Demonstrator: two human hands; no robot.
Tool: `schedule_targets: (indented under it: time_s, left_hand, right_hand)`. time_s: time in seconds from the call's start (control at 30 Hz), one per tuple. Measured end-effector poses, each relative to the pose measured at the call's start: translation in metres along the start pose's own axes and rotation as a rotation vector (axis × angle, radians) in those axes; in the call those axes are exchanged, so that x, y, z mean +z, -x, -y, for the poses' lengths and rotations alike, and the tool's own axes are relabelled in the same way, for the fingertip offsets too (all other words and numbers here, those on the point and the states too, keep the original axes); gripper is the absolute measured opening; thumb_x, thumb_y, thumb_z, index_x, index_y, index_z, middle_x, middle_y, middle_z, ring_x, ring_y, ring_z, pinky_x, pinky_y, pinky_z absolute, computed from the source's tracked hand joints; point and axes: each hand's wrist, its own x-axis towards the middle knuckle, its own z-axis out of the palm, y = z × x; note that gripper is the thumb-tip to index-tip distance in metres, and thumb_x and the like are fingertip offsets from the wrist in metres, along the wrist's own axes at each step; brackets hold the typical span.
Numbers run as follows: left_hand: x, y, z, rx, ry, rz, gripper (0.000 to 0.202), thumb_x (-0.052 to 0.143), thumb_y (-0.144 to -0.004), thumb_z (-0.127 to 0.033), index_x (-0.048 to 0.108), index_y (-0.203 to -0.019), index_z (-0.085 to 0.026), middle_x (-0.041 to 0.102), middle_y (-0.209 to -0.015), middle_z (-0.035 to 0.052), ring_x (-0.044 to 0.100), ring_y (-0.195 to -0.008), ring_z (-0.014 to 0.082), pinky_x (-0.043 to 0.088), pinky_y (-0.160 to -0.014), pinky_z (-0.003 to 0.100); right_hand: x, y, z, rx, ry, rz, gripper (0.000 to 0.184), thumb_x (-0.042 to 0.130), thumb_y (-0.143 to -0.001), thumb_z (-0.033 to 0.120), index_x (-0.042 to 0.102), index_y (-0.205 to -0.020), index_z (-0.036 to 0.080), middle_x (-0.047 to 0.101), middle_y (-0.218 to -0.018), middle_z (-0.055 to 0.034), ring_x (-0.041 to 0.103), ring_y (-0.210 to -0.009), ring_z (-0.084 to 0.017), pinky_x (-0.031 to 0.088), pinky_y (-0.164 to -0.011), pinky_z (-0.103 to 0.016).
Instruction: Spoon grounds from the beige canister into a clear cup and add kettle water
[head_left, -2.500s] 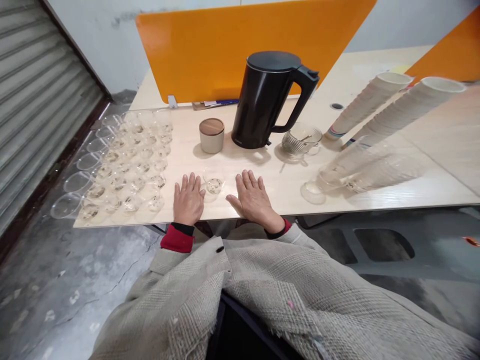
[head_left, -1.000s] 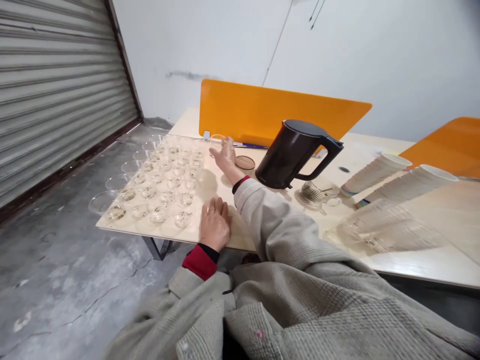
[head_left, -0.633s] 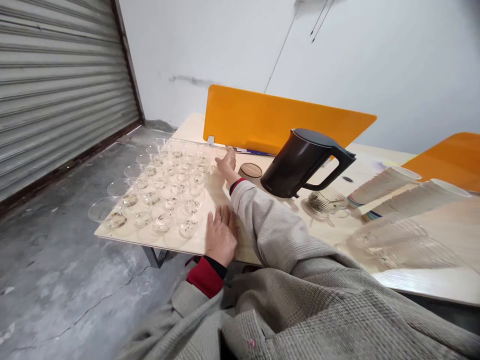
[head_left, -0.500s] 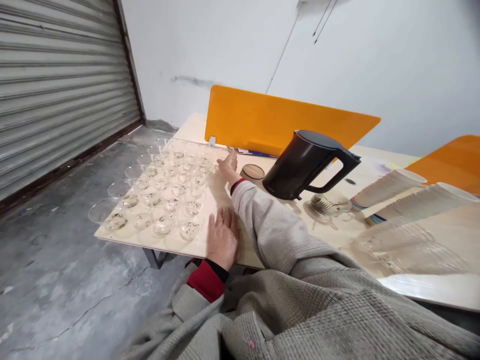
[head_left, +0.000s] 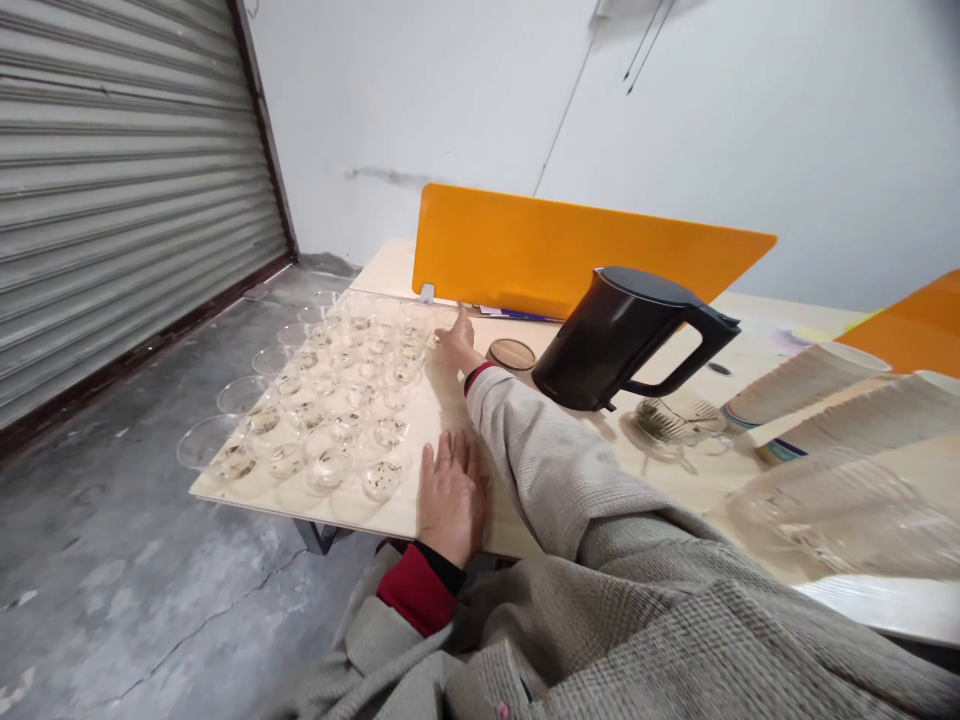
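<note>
Head view: clear cups (head_left: 325, 440) are standing in close rows at the left end of the surface (head_left: 433, 410), dark leafy bits lying in the bottoms. Left hand (head_left: 452, 490) is resting palm down near the front edge, fingers straight and nearly together, gripping nothing visible, just right of the nearest row. Right hand (head_left: 454, 340) is sitting at the far right corner of the group, beside a corner cup (head_left: 416, 322). Thumb and fingers are looking parted; cup's too transparent, so can't tell if they're touching or pinching it.

Handling, my read: cups are looking thin-walled, very light, easy to tip, slick and squeezable. Best hold is low on the wall, thumb opposite fingers, light pressure; a hard pinch at the rim is risking buckling. Neighbours are standing tight, so sideways bumps are carrying over.

Around: wood-lidded canister (head_left: 512, 353) is standing just right of the right hand, partly behind the sleeve. Black kettle (head_left: 622, 340) is next, then ribbed glass cup (head_left: 679, 420). Paper cup stacks (head_left: 810, 385) and nested clear cups (head_left: 847, 510) are lying further right. Orange panel (head_left: 570, 250) is standing behind.
</note>
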Motion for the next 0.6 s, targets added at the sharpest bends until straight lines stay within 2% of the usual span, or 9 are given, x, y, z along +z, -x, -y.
schedule_targets:
  time_s: [0.2,0.4,0.6]
  left_hand:
    - [0.001,0.001,0.001,0.003,0.000,-0.001,0.052,0.046,-0.109,-0.025,0.056,-0.160,-0.022,0.052,-0.171,0.0131,0.041,-0.163,0.0356,0.039,-0.129,0.065]
    - [0.003,0.002,0.001,-0.008,-0.003,-0.032,0.051,0.047,-0.109,-0.025,0.056,-0.159,-0.023,0.053,-0.170,0.0127,0.044,-0.162,0.0349,0.040,-0.129,0.064]
    - [0.005,0.003,0.003,0.006,0.005,-0.049,0.052,0.048,-0.109,-0.027,0.055,-0.160,-0.022,0.052,-0.171,0.0129,0.044,-0.162,0.0354,0.041,-0.129,0.065]
  right_hand:
    - [-0.002,-0.004,0.009,0.132,0.008,0.054,0.064,0.072,-0.083,0.016,0.055,-0.145,0.012,0.071,-0.129,-0.0159,0.067,-0.106,-0.023,0.057,-0.097,-0.036]
    - [-0.007,-0.004,0.012,0.113,-0.009,0.083,0.062,0.072,-0.083,0.016,0.057,-0.143,0.009,0.070,-0.134,-0.0187,0.067,-0.110,-0.024,0.056,-0.098,-0.033]
    - [-0.011,-0.002,0.014,0.099,-0.024,0.097,0.074,0.070,-0.081,0.015,0.052,-0.153,0.013,0.071,-0.132,-0.0149,0.067,-0.114,-0.024,0.056,-0.100,-0.034]
